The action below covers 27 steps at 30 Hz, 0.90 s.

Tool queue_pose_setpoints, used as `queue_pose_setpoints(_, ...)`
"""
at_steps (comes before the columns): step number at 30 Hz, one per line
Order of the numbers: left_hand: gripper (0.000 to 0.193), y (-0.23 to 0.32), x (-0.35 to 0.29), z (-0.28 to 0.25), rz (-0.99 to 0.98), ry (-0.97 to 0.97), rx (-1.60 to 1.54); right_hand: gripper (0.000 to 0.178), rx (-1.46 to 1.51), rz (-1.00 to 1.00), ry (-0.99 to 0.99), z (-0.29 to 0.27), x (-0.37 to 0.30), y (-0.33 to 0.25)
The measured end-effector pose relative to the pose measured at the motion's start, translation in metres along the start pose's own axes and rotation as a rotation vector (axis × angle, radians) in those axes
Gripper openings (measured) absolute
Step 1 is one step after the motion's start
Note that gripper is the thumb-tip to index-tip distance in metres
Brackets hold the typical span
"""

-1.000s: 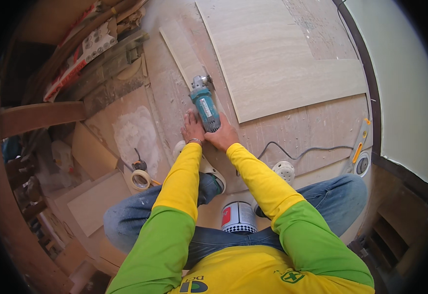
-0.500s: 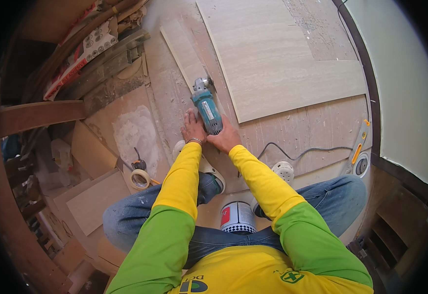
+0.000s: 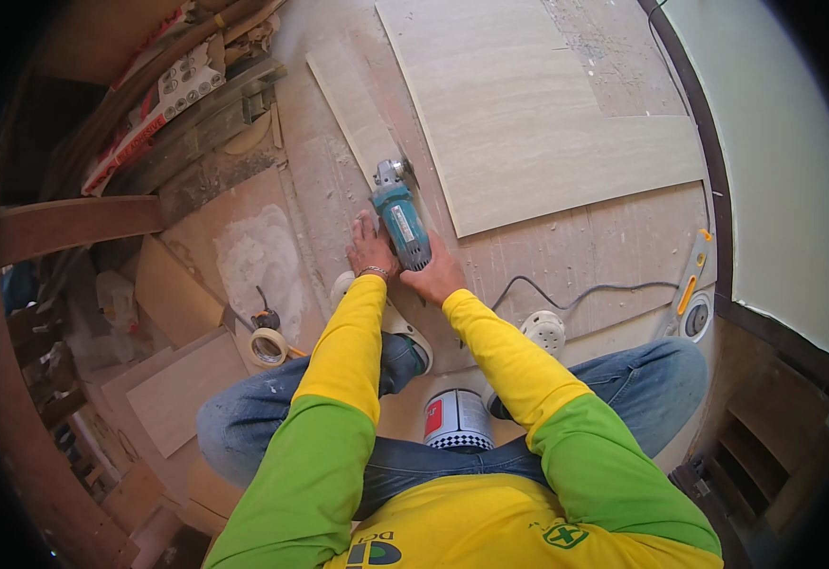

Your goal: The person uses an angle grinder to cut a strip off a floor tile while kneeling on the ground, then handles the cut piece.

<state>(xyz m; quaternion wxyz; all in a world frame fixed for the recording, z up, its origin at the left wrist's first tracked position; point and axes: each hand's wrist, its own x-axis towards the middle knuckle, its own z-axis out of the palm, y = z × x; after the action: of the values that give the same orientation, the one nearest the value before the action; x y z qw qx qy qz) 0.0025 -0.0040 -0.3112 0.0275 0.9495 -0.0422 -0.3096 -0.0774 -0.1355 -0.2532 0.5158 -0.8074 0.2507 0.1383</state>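
Observation:
A teal angle grinder (image 3: 399,220) with a grey metal head lies lengthwise away from me, its disc edge low by the floor. My right hand (image 3: 436,272) is wrapped round its rear end. Against the tool's left side, my left hand (image 3: 371,248) lies flat with fingers stretched forward, a bracelet at its wrist. Beyond those fingers runs a narrow beige tile strip (image 3: 343,95); whether the fingertips press on it I cannot tell. To the right of the grinder sits a large beige tile piece (image 3: 547,171) with a stepped outline.
A cable (image 3: 585,298) trails right toward a spirit level (image 3: 694,275). Between my legs stands a paint can (image 3: 458,420). Left of me are a tape roll (image 3: 268,348), white powder (image 3: 261,247) and board offcuts (image 3: 179,389). A wooden beam (image 3: 82,228) borders the left.
The grinder has slid a little toward me along the strip, with my right hand still on it. My left hand has stayed nearly in place.

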Motion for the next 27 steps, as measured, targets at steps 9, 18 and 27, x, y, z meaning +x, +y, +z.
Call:
queue_pose_setpoints(9, 0.082, 0.000, 0.001, 0.000, -0.002, 0.015, -0.022, 0.087, 0.019, 0.044, -0.022, -0.001, -0.014, 0.006)
queue_pose_setpoints(18, 0.077, 0.000, 0.000, 0.000, -0.017, 0.033, -0.017, 0.085, 0.021, 0.058, -0.030, 0.000, -0.017, 0.006)
queue_pose_setpoints(27, 0.068, -0.012, 0.013, 0.018, 0.006, 0.044, -0.050, 0.077, 0.016, 0.018, -0.023, 0.000, 0.039, -0.039)
